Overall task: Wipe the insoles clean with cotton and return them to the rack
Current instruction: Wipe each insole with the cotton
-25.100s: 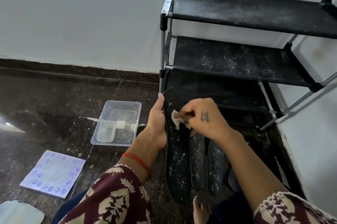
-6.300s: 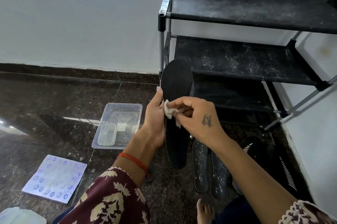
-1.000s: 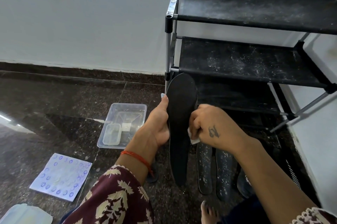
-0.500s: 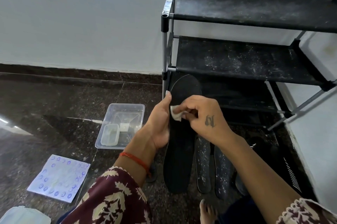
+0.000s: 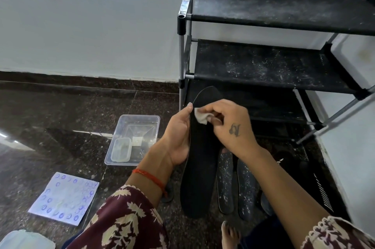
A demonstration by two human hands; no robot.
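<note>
- left hand [image 5: 178, 137] grips the insole [image 5: 199, 153] by its left edge at centre frame, fingers curled behind it and thumb along the rim. that props it upright and steady, face toward the person, so it can take the rubbing.
- right hand [image 5: 229, 125] has its fingertips pinched together on a small white cotton [image 5: 200, 118] wad, pressed to the insole's upper part just beside the left thumb. wiping looks to be in progress up near the toe.
- the held insole looks plain black, no white specks showing on its face, so by my read it's close to clean.
- two more insoles [image 5: 235, 184] lie flat on the floor just right of it, lower centre, speckled white. these seem to be waiting their turn.
- rack [image 5: 274, 66] stands at upper right, shelves dusty and bare of insoles. nothing returned there that i can see.
- clear tub [image 5: 133, 139] sits on the floor left of centre, within reach of the left arm, a smaller container inside it. contents too faint to name.
- printed sheet [image 5: 64, 198] lies flat at lower left.
</note>
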